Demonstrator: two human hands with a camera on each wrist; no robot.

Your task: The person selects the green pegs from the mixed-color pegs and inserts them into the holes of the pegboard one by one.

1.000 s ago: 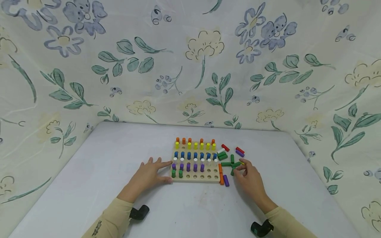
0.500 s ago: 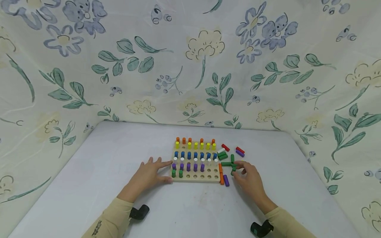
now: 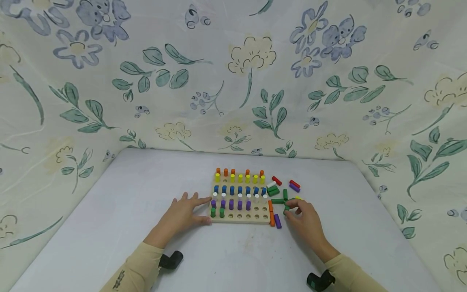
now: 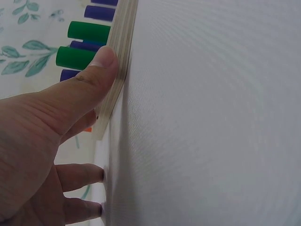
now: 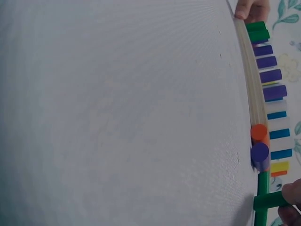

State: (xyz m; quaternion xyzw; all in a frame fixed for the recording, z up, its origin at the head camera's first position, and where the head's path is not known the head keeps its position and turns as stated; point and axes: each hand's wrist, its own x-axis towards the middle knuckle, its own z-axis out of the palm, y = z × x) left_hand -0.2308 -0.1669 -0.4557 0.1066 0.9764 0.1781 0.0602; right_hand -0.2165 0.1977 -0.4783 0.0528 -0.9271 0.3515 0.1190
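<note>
A wooden pegboard [image 3: 248, 221] with rows of coloured pegs lies on the table. My left hand [image 3: 184, 213] rests at its left edge, the thumb and index finger reaching the side with straight fingers. In the left wrist view, the thumb [image 4: 101, 61] presses the board's edge beside two green pegs [image 4: 75, 57]. Right of the board, my right hand [image 3: 305, 217] pinches a green peg [image 5: 267, 201] between thumb and fingertips. The held peg stands over other loose green pegs [image 3: 278, 201] lying on the table.
Two orange pegs [image 3: 271, 213] and a purple peg [image 3: 277, 221] lie along the board's right side. Farther back are red pegs [image 3: 276, 181], another purple peg [image 3: 294, 188], a white peg [image 3: 271, 184] and more green ones. A yellow peg [image 3: 298, 198] shows behind my right hand.
My right fingertips have drawn slightly left and pinched a green peg, which has swung from lying flat to more upright. My left hand stays where it was at the board.
</note>
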